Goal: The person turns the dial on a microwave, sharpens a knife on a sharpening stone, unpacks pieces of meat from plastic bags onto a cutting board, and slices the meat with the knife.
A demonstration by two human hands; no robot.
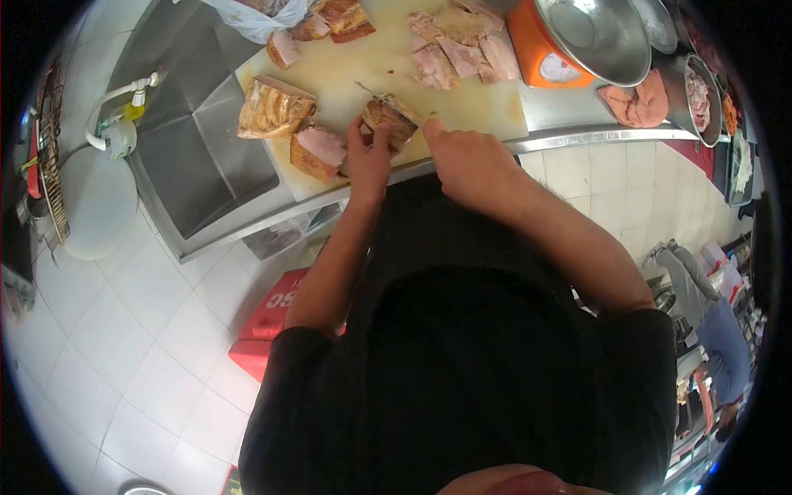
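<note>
My left hand is closed around a browned piece of roasted meat on the pale cutting board. In my right hand is a knife, its blade lying along the top of that piece and partly hard to make out. Left of my left hand, a pink-faced chunk of meat touches a larger ribbed slab. Farther back on the board are flat pale meat slices and more browned chunks.
A steel sink adjoins the board on the left, with a tap beyond. On the right stand an orange scale with a steel bowl, and a folded cloth. A red box sits below the counter. Another person is far right.
</note>
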